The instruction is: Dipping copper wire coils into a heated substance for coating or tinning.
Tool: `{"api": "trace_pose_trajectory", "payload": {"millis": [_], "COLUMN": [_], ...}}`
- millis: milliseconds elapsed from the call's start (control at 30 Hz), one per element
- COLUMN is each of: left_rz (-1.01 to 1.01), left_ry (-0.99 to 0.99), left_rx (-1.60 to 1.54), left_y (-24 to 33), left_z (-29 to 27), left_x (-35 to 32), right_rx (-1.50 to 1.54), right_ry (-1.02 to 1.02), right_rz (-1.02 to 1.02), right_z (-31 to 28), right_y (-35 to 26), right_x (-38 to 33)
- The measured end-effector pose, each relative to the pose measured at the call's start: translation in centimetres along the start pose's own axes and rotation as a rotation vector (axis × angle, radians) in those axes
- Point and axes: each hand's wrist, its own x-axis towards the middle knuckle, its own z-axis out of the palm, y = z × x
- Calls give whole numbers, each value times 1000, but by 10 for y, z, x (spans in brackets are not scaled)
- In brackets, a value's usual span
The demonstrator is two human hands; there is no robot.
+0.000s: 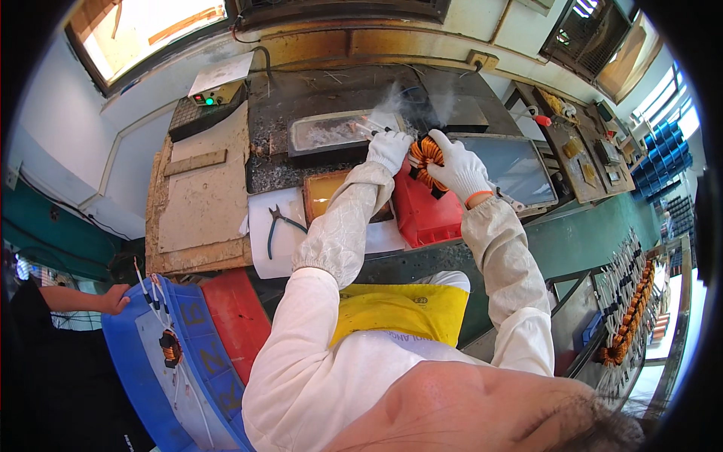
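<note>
My right hand [461,167], in a white glove, grips a ring-shaped coil [427,158] wound with copper wire. My left hand [390,151], also gloved, is closed around the coil's leads, just left of the winding; its fingertips are partly hidden. The bare lead ends [364,125] point left over a rectangular metal pot [312,134] with a silvery, crusted surface. Pale smoke rises by the pot's right end. Below the coil stands a red plastic bin [429,215]. Near my left forearm lies a shallow tray of amber material [322,188].
Cutting pliers [276,220] lie on white paper [263,260]. A control box [216,93] with a green light sits back left. At lower left, another person's hand [114,300] touches a blue bin [132,331] holding a coil [171,348]. Several coils [629,324] line a rack at right.
</note>
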Motion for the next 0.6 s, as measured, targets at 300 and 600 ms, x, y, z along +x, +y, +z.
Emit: {"api": "trace_pose_trajectory", "payload": {"millis": [300, 600], "left_rz": [-66, -165], "left_ry": [-22, -193], "left_rx": [65, 108], "left_y": [8, 13], "left_z": [9, -1], "left_x": [1, 7], "right_rx": [7, 16], "right_ry": [40, 65], "right_rz": [-19, -28], "right_z": [7, 7], "right_y": [5, 4], "right_x": [1, 4]}}
